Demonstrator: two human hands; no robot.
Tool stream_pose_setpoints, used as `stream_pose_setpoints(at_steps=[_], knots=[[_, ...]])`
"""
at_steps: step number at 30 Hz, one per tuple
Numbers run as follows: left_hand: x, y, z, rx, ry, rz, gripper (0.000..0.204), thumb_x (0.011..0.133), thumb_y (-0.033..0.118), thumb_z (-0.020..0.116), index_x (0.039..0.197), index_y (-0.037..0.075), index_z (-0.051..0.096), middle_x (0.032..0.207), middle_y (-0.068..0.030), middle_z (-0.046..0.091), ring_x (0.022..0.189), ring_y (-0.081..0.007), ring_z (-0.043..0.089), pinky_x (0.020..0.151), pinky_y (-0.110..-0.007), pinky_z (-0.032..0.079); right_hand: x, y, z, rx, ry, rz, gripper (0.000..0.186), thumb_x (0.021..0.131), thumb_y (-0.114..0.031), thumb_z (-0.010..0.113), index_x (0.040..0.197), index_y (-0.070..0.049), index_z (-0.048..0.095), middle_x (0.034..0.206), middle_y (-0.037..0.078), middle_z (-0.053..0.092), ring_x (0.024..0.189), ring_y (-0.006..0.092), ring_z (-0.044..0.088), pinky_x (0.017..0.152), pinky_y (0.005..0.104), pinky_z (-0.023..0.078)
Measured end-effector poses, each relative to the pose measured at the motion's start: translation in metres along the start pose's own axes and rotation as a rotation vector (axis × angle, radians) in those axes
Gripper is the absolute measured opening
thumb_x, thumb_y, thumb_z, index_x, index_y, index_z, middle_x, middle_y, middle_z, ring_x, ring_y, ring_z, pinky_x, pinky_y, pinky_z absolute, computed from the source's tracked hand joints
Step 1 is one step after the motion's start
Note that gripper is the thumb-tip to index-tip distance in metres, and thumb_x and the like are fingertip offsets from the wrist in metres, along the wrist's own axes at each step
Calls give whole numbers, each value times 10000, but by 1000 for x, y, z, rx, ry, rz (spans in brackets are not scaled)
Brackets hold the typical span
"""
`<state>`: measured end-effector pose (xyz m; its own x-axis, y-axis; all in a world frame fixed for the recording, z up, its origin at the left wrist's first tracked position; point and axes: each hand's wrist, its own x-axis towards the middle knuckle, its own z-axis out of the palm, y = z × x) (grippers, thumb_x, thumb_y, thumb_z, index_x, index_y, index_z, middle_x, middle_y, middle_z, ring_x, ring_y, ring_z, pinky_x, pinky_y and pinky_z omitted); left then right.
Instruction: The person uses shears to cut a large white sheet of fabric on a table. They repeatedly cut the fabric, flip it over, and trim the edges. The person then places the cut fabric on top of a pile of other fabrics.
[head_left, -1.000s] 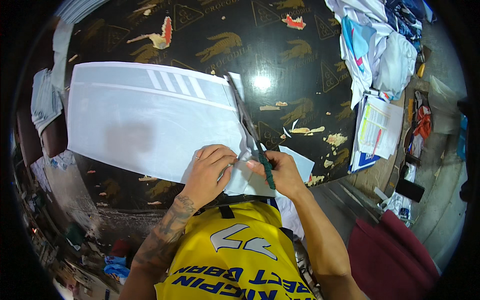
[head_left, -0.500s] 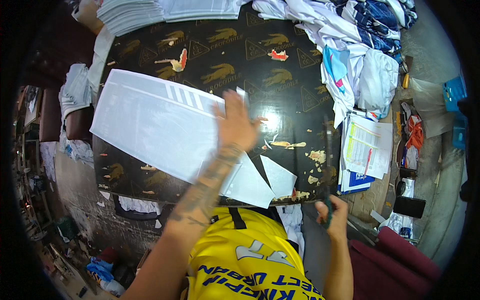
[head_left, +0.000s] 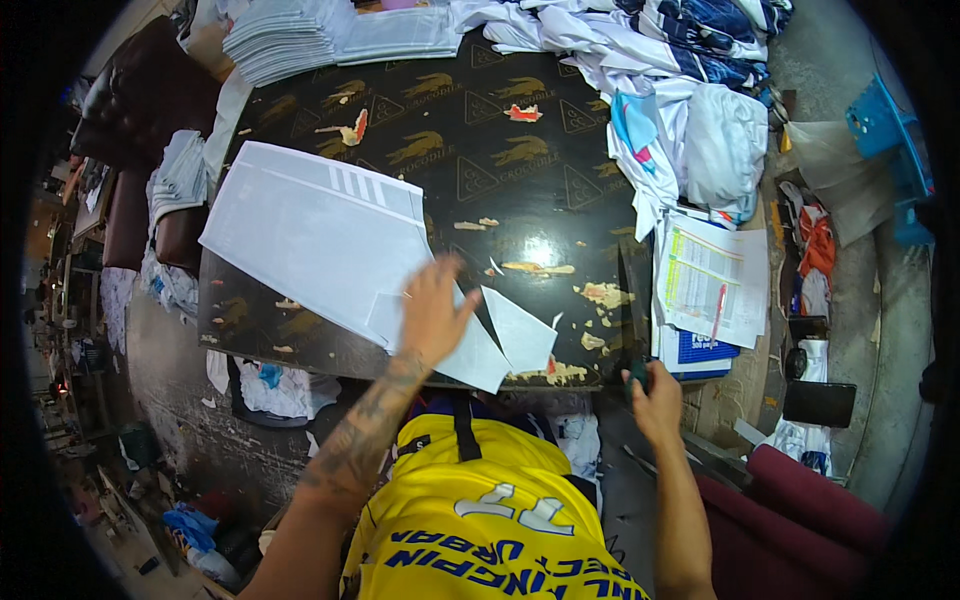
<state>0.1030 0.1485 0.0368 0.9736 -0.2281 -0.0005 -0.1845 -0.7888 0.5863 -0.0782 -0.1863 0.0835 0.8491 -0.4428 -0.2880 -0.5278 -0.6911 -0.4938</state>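
A large white fabric panel (head_left: 315, 225) with several short stripes near its far edge lies across the left and middle of the dark table. My left hand (head_left: 435, 315) rests on its near right end, fingers spread, over a smaller white piece (head_left: 465, 358) that overlaps the panel. Just right of that piece is another cut white piece (head_left: 522, 332), a narrow dark gap between them. At the table's near right edge, my right hand (head_left: 658, 400) is closed around the green handle of scissors (head_left: 637, 374). Their long dark blades point away from me over the table.
Stacked white panels (head_left: 285, 45) stand at the far left, and heaped white and navy garments (head_left: 690, 50) fill the far right. Papers with a red pen (head_left: 720, 300) lie on the right edge. The dark tabletop (head_left: 470, 130) has worn patches. A maroon roll (head_left: 810, 495) sits lower right.
My left hand has come nearer to me, from the panel's far right corner to its near end. My right hand keeps the scissors at the near right edge. The whole view has shifted slightly.
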Motion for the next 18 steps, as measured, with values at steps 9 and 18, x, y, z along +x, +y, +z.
stream_pose_setpoints(at_steps=[9,18], knots=[[-70,119,89,251,-388,463,770,1031,494,592,1614,13,448,1742,-216,323,1644,-339,257,1303,-663,155,32,7,21,-279,29,27,414,965,-280,763,1235,4,630,1193,235,693,1115,455,679,934,538,550],[-54,-49,-39,-9,252,-163,293,985,256,754,1196,59,703,1215,-142,668,1135,-338,624,1013,-477,490,30,-52,37,88,23,-341,272,943,-159,764,1173,-32,697,1180,179,681,1074,406,670,927,470,548]])
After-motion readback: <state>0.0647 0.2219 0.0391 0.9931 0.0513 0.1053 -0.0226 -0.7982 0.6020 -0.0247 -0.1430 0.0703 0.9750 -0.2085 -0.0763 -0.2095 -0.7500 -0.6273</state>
